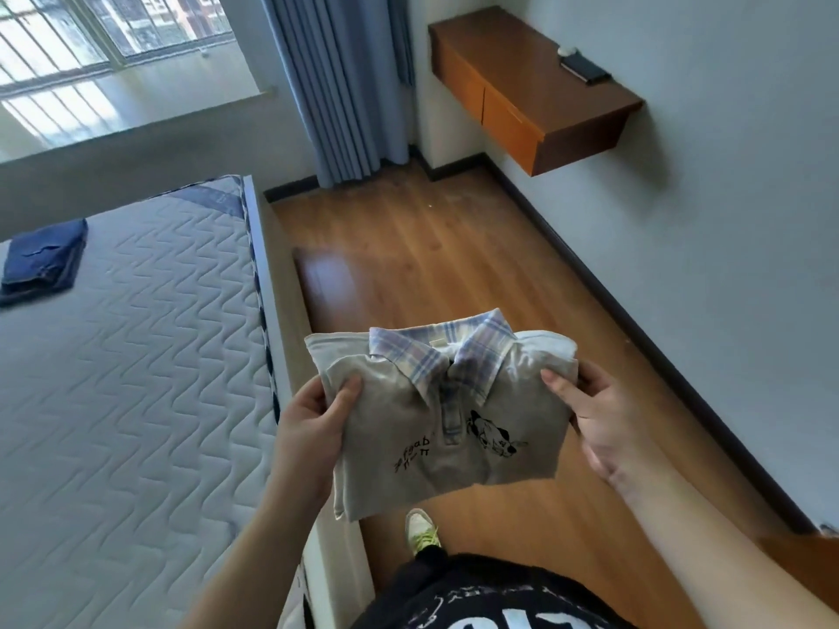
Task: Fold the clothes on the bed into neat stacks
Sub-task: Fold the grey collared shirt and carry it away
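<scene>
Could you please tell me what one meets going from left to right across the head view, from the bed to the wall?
Folded jeans → mattress → left hand → folded shirt → right hand → wall.

A bare quilted mattress (136, 356) fills the left of the view, its piped right edge running alongside the wooden floor (431, 265); folded dark blue jeans (43, 261) lie flat on it toward its far left side, well back from the right edge; a wall-mounted wooden shelf unit (531, 97) carries a dark flat object (584, 68) and a small pale one (567, 50) near its wall edge.
</scene>
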`<state>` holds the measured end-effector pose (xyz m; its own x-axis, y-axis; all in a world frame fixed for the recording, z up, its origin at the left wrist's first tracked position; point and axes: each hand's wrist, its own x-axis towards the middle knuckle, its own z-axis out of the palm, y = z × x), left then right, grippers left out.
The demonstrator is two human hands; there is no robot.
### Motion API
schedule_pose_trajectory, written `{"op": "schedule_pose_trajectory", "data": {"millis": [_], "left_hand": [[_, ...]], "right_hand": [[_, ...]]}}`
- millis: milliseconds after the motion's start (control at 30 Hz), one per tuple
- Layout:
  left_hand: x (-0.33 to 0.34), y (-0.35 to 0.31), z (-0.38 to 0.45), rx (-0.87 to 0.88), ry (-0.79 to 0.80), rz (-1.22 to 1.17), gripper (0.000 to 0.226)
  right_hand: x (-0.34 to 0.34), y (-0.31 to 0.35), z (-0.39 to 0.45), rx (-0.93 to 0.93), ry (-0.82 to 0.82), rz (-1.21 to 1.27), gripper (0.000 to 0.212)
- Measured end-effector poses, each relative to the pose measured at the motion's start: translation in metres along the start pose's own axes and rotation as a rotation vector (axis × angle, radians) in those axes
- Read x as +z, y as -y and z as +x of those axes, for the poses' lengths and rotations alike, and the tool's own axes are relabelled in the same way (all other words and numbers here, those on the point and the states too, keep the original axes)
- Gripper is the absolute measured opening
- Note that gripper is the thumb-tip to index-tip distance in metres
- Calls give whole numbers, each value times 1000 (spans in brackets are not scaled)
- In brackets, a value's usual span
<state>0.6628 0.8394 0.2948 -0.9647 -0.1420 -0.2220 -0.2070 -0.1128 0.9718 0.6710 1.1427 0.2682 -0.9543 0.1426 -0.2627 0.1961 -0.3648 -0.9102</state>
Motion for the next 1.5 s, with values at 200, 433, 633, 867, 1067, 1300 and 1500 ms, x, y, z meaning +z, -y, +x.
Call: {"op": "schedule_pose_trajectory", "data": {"millis": [200,433,633,867,1067,1300,1500], "left_hand": [[-20,-23,85,27,27,101,17],[-9,-38,180,45,74,218,15],[29,-45,272,-18,111,197,19],[73,-74,366,-49,13,70,16],[73,-99,431,-36,-121,-7,14],[33,-112,530,-52,-131,-41,23],[-13,-125,614,-44,-200,-85,16]], "right_hand": [[50,11,75,-48,-85,-21,37],[72,31,162,-75,-84,-90,54],[76,50,263,-23,-37,-59,49],[91,88,387,22,51,-4,53],[133,110,483,17,149,-63,40],[211,98,590,47,234,-149,51],[292,97,670,75,267,-174,58]]}}
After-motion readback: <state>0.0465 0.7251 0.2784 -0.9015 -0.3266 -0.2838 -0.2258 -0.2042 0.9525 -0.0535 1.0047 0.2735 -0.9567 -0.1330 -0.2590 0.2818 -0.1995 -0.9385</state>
